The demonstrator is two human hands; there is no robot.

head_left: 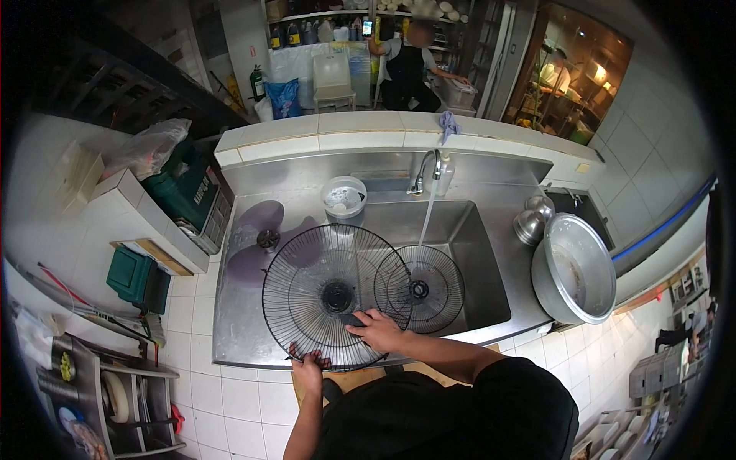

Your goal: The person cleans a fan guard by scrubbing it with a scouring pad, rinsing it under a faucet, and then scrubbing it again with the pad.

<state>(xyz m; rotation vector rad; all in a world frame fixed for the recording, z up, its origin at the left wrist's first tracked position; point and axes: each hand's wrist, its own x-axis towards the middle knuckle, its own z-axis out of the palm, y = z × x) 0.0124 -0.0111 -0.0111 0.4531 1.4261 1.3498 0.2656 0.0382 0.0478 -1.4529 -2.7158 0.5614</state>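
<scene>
Hands (307, 373) (377, 330) grip fan grille (307, 295); sink (475, 253) holds second grille (429, 287).

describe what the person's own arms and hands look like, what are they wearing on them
Both arms are bare from the elbow down, with no gloves on the left hand or the right hand. No watch, rings or bands are visible. The person wears a black short-sleeved top; its sleeve ends around the right upper arm.
</scene>
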